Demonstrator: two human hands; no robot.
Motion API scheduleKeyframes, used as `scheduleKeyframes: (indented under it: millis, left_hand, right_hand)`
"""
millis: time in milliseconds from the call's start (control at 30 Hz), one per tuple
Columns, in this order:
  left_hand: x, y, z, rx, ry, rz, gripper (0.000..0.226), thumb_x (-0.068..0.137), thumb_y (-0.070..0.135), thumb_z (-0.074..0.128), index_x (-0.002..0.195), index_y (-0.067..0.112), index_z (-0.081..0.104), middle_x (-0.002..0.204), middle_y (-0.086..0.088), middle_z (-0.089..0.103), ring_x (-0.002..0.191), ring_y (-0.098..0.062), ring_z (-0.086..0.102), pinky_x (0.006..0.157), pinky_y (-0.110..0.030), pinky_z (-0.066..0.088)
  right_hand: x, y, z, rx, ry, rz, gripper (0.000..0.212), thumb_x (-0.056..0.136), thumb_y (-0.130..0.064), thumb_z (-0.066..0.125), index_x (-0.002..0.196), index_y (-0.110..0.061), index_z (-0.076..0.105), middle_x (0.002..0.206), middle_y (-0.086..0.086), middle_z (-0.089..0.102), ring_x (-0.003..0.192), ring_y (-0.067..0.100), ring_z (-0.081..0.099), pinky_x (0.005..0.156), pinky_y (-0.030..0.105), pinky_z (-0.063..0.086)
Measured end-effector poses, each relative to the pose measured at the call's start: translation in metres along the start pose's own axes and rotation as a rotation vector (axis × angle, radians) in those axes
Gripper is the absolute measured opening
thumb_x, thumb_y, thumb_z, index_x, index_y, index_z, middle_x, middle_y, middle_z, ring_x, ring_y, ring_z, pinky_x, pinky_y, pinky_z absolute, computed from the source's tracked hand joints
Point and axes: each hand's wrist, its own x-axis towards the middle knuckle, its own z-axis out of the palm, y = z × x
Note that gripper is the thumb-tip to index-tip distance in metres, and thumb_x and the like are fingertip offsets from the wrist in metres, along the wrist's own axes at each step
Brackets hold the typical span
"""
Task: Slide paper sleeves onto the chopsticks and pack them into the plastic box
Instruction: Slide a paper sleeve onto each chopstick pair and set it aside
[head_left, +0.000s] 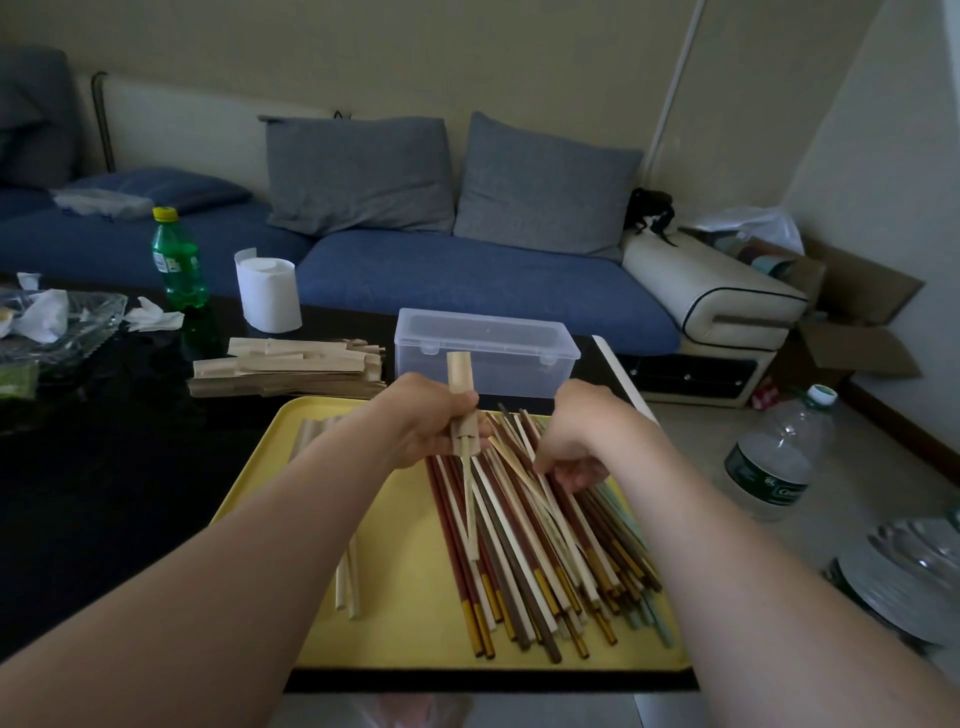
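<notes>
A blue sofa (467, 275) is set against a plain pale wall (415, 52). Two grey cushions (358, 171) are propped on it. Right of the sofa, an open cardboard box (857, 312) is noted on the pale floor (701, 441). Before the sofa, a black table (104, 467) is placed. Lighting is dim.

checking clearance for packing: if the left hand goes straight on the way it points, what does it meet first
Probably the plastic box, just beyond the paper sleeve that the left hand grips; the gap between them is hard to judge.
</notes>
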Motion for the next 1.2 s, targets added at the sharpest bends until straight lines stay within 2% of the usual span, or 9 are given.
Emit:
scheduleKeyframes:
  millis: [167,333,400,500,533,633,800,1033,1200]
  left_hand:
    - [0.003,-0.002,0.0,0.041,0.009,0.0,0.04,0.104,0.011,0.061,0.14,-0.004,0.049,0.113,-0.021,0.073,0.099,-0.03,0.077,0.087,-0.048,0.064]
    - [0.003,-0.001,0.001,0.043,-0.001,0.001,0.037,0.106,0.011,0.059,0.139,-0.003,0.052,0.112,-0.02,0.073,0.098,-0.029,0.077,0.082,-0.046,0.065]
    - [0.003,-0.002,0.0,0.023,0.02,0.0,0.038,0.106,0.013,0.059,0.141,-0.001,0.051,0.111,-0.018,0.075,0.095,-0.028,0.078,0.078,-0.045,0.066]
    - [0.002,0.0,-0.002,-0.034,0.07,0.036,0.038,0.108,0.012,0.055,0.144,0.001,0.049,0.109,-0.016,0.074,0.091,-0.026,0.078,0.065,-0.039,0.064]
    - [0.002,0.001,-0.003,-0.052,0.087,0.054,0.037,0.108,0.011,0.054,0.143,0.001,0.05,0.109,-0.016,0.074,0.091,-0.026,0.078,0.063,-0.037,0.063]
    - [0.0,0.004,-0.004,-0.109,0.132,0.097,0.032,0.109,0.009,0.05,0.139,-0.002,0.051,0.11,-0.018,0.071,0.092,-0.027,0.075,0.061,-0.036,0.06]
    - [0.001,0.006,-0.008,-0.214,0.181,0.142,0.037,0.11,0.014,0.049,0.144,-0.001,0.046,0.111,-0.016,0.073,0.094,-0.025,0.076,0.067,-0.035,0.06]
    - [0.001,0.005,-0.01,-0.25,0.177,0.152,0.038,0.109,0.015,0.053,0.143,0.001,0.047,0.11,-0.016,0.074,0.093,-0.025,0.077,0.072,-0.038,0.063]
    - [-0.002,0.006,-0.006,-0.216,0.035,0.133,0.03,0.11,0.013,0.051,0.136,-0.002,0.055,0.111,-0.016,0.076,0.093,-0.025,0.079,0.067,-0.038,0.065]
  right_hand:
    - [-0.002,-0.004,0.003,-0.046,-0.104,0.067,0.039,0.084,-0.004,0.091,0.112,-0.006,0.063,0.095,0.018,0.08,0.074,0.024,0.083,0.08,0.04,0.069]
    - [-0.001,-0.006,0.005,-0.037,-0.136,0.086,0.041,0.088,-0.001,0.086,0.122,-0.004,0.064,0.098,0.019,0.08,0.078,0.025,0.083,0.081,0.04,0.069]
    - [-0.005,-0.008,0.002,-0.008,-0.138,0.048,0.031,0.09,0.002,0.082,0.116,-0.003,0.065,0.097,0.019,0.08,0.077,0.025,0.083,0.079,0.039,0.069]
    - [-0.01,-0.011,-0.004,0.119,-0.144,-0.035,0.017,0.092,-0.001,0.077,0.107,-0.002,0.07,0.089,0.017,0.081,0.068,0.023,0.081,0.062,0.031,0.066]
    - [-0.012,-0.012,-0.006,0.174,-0.171,-0.08,0.014,0.093,-0.004,0.076,0.107,-0.002,0.072,0.087,0.015,0.081,0.067,0.022,0.081,0.058,0.029,0.063]
    - [-0.019,-0.015,-0.012,0.242,-0.34,-0.193,0.018,0.095,-0.007,0.074,0.112,-0.002,0.076,0.086,0.013,0.082,0.071,0.019,0.08,0.058,0.026,0.059]
    - [-0.022,-0.015,-0.012,0.092,-0.5,-0.198,0.025,0.095,-0.009,0.078,0.119,0.0,0.076,0.085,0.011,0.081,0.073,0.019,0.079,0.055,0.023,0.058]
    - [-0.022,-0.014,-0.013,0.126,-0.522,-0.162,0.025,0.094,-0.006,0.078,0.118,0.0,0.076,0.09,0.015,0.081,0.076,0.021,0.08,0.059,0.025,0.062]
    - [-0.012,-0.013,-0.005,0.406,-0.377,-0.187,0.022,0.093,-0.003,0.081,0.113,0.004,0.076,0.091,0.02,0.082,0.08,0.022,0.081,0.069,0.028,0.063]
